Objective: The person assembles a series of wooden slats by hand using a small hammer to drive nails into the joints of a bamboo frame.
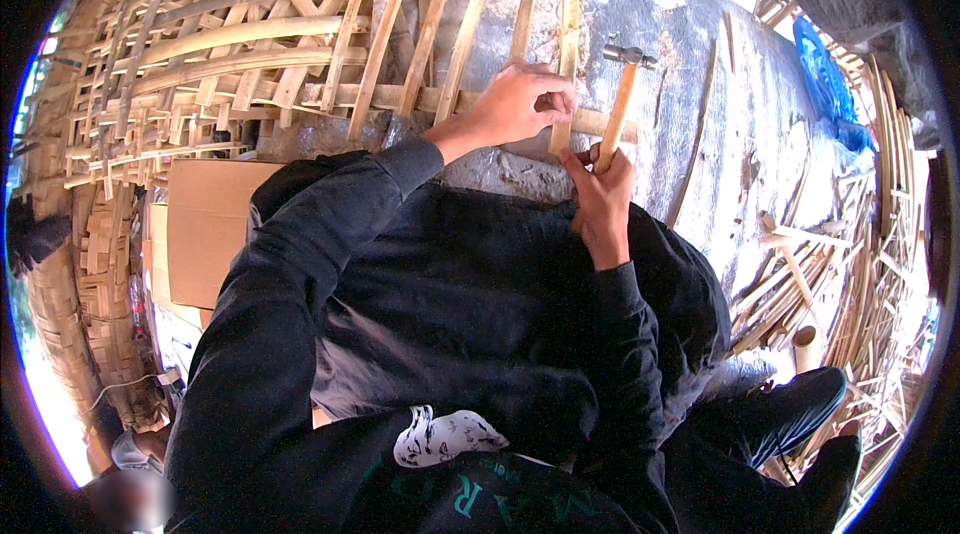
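Note:
My right hand [603, 196] is wrapped round the wooden handle of a hammer [622, 104], whose metal head points away from me. Its fingertips also touch the near end of a pale bamboo slat [569, 24]. Over that slat, my left hand [512, 106] is closed in a pinch; what its fingers hold, if anything, is too small to make out. A round bamboo crossbar [606, 124] runs sideways beneath the slat. More slats [466, 19] lie across the bar to the left, spaced apart and roughly parallel.
Woven bamboo lattice [235, 29] spreads at the far left, with a cardboard box [215, 234] nearer me. Silvery sheeting [690, 104] covers the ground. A blue plastic bag [828, 84] and loose bamboo strips [800, 284] lie right. Another person [140, 449] is at lower left.

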Action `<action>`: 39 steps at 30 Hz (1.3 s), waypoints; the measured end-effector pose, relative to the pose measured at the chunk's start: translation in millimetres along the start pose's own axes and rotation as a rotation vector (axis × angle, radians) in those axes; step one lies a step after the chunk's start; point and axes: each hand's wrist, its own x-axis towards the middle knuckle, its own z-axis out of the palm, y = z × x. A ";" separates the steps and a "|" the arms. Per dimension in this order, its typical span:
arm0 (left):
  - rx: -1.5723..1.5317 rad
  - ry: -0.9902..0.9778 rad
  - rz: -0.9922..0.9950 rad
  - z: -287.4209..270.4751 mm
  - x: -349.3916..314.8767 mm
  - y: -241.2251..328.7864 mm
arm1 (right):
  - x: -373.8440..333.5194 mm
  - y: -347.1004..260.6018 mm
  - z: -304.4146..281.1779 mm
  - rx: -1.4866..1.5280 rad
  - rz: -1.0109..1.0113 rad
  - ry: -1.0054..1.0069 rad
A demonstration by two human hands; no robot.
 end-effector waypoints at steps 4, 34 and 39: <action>0.034 -0.007 0.028 -1.9 -2.4 -3.4 | -3.3 -8.5 3.2 -0.019 0.032 0.014; 0.028 0.024 -0.010 -4.6 -3.6 5.6 | -1.6 -8.1 2.3 0.006 0.018 0.002; -0.015 0.049 -0.073 -0.8 -4.9 7.2 | -2.5 -4.6 3.0 0.036 0.022 0.022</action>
